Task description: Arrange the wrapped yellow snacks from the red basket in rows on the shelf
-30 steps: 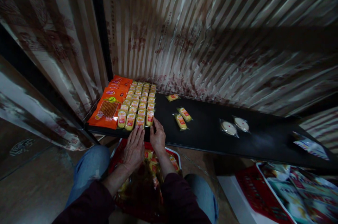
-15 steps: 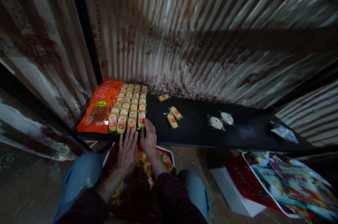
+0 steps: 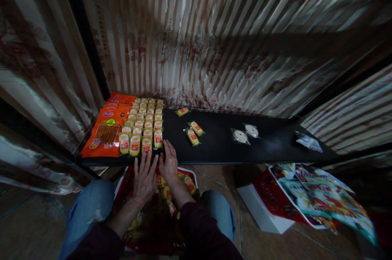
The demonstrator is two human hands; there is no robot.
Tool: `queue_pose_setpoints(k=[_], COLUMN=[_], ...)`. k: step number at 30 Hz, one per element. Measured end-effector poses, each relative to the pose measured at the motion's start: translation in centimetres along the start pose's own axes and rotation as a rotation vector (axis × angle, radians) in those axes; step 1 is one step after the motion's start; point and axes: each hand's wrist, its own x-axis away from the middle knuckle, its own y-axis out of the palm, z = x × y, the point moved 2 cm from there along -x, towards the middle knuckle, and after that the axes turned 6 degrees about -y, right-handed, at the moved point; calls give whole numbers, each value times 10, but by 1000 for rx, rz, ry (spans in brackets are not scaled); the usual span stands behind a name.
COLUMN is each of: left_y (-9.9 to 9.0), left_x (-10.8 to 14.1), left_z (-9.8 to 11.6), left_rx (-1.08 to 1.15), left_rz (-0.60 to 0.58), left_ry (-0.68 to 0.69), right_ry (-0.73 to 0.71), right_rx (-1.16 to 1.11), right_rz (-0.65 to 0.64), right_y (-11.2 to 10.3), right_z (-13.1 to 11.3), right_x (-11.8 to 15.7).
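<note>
Small yellow wrapped snack cakes [image 3: 135, 145] stand in close rows on a black shelf [image 3: 211, 151]. Just in front of the nearest row is my left hand [image 3: 145, 180], its fingers spread and pointing at the cakes; the fingertips are at or near the front wrappers, and I cannot tell whether they touch. My right hand [image 3: 169, 164] rests at the shelf edge by the row's right front corner, fingers stretched out, nothing held. Below both forearms, a red basket [image 3: 196, 178] with a white rim holds more yellow packets, partly hidden by my arms.
Orange snack bags [image 3: 104, 133] overlap at the shelf's left end. Loose yellow cakes [image 3: 192, 137], round white packets [image 3: 241, 136] and a blue-and-white packet [image 3: 308, 141] lie rightward. A second basket [image 3: 266, 188] with large bags stands on the floor beside a white box [image 3: 266, 215].
The whole view has shifted slightly to the right. My right fingertips have moved a little away from the front right cake. The cake rows look the same.
</note>
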Motion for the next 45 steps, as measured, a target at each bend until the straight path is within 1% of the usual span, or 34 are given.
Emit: queue_pose_setpoints(k=[2,4,6,8,10,12,14,16,17,19,20,22,25,27,30,32,35,37,41,45], left_y=[-5,-7,-5,1,11,18,22,24,24,23,21,18,12,7,-1,-4,-3,-2,-3,-7], left_x=[7,20,37,54,69,78,82,84,85,85,85,85,84,82,78,75,74,74,73,73], left_z=[4,10,16,21,24,23,18,12,8,3,1,-1,-3,-5,-11,-16,-22,-23,-15,-8], left_rx=[79,179,263,290,243,150,49,-5,-28,-44,-40,-15,13,18,26,31,52,59,7,14], left_rz=[6,-25,-108,-243,-418,-536,-621,-773,-854,-938,-943,-889,-767,-739,-759,-813,-920,-951,-916,-889], left_ry=[55,136,203,198,94,-53,-195,-298,-339,-313,-287,-259,-336,-404,-476,-536,-606,-620,-601,-579], right_ry=[2,-23,-40,-2,117,242,327,391,390,337,298,249,271,302,329,340,322,330,483,541], right_rx=[-59,-118,-137,-120,-53,43,122,164,173,187,184,140,62,81,128,121,58,-10,-120,-178], right_rz=[20,22,20,3,1,-43,-164,-341,-429,-536,-553,-527,-428,-379,-357,-343,-295,-251,-168,-135], right_y=[-4,-11,-17,-21,-22,-19,-12,-4,0,6,7,7,2,-3,-8,-10,-8,-4,5,12], right_z=[-1,-2,-1,2,9,18,26,32,33,32,31,28,29,31,32,31,30,33,45,57], right_x=[15,38,64,88,105,116,123,128,131,136,137,140,142,144,151,155,155,150,135,123])
